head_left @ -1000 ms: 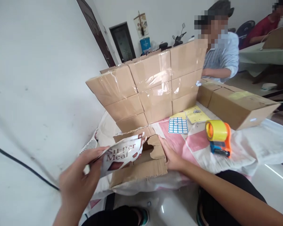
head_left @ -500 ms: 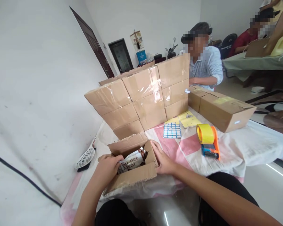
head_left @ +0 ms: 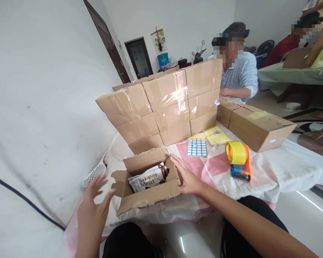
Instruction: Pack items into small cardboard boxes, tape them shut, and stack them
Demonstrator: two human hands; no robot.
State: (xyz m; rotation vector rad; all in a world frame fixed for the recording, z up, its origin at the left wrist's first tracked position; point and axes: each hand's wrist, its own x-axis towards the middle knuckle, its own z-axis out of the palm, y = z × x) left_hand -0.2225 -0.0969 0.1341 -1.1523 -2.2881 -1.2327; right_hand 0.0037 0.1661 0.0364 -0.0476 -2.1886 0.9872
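An open cardboard box (head_left: 150, 199) stands at the near edge of the table with its flaps spread. Inside it lies a white and brown pouch (head_left: 148, 179) printed "Super Meal", on top of what looks like another pouch. My left hand (head_left: 94, 202) is in the air to the left of the box, fingers apart and holding nothing. Against the box's right end, my right hand (head_left: 187, 178) grips the side, its fingers along the outside and near the upper edge.
Behind the box rises a wall of taped cartons (head_left: 172, 122). A tape dispenser (head_left: 239, 161) with yellow tape, a label sheet (head_left: 197, 147) and long cartons (head_left: 258, 125) lie to the right. A white perforated object (head_left: 95, 173) rests by the wall. A co-worker (head_left: 238, 71) sits across the table.
My left hand has let go of the pouch and moved left out of the box, its fingers opening. My right hand stays at the box's right end. The view has shifted slightly.
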